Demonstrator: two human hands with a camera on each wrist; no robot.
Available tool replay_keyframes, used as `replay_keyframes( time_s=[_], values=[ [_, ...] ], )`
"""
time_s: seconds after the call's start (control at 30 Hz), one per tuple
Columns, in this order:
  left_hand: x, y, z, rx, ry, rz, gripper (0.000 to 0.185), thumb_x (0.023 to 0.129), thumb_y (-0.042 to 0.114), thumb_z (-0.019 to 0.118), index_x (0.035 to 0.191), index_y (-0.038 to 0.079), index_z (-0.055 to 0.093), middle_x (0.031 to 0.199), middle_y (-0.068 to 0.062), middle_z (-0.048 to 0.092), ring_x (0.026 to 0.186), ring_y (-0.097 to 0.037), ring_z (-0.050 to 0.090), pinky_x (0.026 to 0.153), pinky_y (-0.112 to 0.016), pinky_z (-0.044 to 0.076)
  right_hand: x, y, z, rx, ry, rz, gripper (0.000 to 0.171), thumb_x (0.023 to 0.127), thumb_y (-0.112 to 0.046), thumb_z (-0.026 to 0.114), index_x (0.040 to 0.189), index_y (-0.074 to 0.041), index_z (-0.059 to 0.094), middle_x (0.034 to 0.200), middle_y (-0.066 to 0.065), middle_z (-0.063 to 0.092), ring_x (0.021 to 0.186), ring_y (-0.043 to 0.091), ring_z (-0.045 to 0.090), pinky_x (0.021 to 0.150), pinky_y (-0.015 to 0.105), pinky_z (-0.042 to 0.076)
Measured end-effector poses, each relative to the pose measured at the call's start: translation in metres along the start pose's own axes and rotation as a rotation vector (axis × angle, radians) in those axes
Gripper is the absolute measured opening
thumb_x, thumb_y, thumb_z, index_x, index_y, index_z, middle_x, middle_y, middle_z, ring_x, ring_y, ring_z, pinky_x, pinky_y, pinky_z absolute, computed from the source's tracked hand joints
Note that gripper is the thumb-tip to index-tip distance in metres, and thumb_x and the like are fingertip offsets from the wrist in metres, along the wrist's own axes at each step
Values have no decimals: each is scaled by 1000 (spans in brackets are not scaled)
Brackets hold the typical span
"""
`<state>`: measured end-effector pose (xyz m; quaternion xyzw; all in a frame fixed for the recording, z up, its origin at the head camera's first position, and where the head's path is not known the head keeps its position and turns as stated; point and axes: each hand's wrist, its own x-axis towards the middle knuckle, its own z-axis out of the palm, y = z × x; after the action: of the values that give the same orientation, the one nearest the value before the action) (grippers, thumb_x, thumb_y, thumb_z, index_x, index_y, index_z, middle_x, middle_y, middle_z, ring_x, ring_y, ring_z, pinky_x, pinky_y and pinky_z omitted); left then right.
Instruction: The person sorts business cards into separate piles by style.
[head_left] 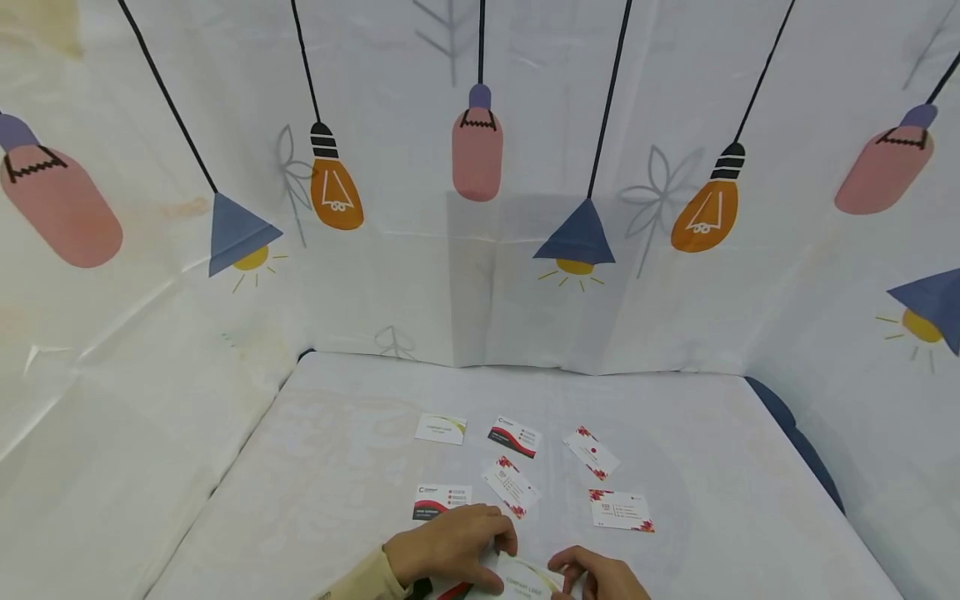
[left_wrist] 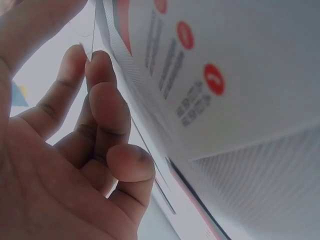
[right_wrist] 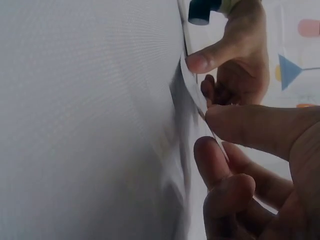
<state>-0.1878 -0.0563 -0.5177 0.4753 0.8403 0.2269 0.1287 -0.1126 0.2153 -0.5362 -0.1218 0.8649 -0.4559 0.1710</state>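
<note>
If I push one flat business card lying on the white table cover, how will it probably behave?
The card looks thin and lies flat, so it probably slides lightly instead of tipping. Being flush with the table cover, its edge may be hard to lift. It likely flexes somewhat: the stack held by both hands looks thin.

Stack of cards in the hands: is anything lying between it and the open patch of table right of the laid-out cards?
Nothing visible. The left hand and right hand hold the stack of cards at the near edge. The nearest laid-out card lies just beyond it; the table to its right shows only bare cloth.
</note>
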Motion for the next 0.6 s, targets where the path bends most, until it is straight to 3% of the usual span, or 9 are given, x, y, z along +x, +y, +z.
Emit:
replay_keyframes(
  time_s=[0.17, 0.37, 0.6],
  values=[
    [-1, -1, 0, 39, 45, 33, 27, 84, 36, 84, 102, 27, 65, 88, 20, 54, 80, 7, 46, 74, -11, 40, 0, 2, 0, 34, -16, -7, 28, 92, -29, 76, 111, -10, 69, 81, -8, 59, 55, 4, 45, 50, 20, 34],
    [-3, -3, -1, -8, 59, -11, 22, 86, 31, 82, 102, 29, 67, 84, 23, 56, 79, 7, 48, 72, -14, 40, -1, 2, 0, 33, 0, -4, 26, 91, -28, 76, 110, -11, 70, 80, -7, 60, 54, 5, 46, 50, 20, 35],
    [-4, -4, -1, -22, 57, -17, 20, 88, 32, 80, 103, 29, 67, 81, 26, 56, 77, 7, 49, 71, -15, 40, 0, 1, 1, 30, 21, -1, 24, 91, -28, 75, 109, -12, 70, 79, -8, 60, 54, 4, 46, 50, 20, 35]
  ],
)
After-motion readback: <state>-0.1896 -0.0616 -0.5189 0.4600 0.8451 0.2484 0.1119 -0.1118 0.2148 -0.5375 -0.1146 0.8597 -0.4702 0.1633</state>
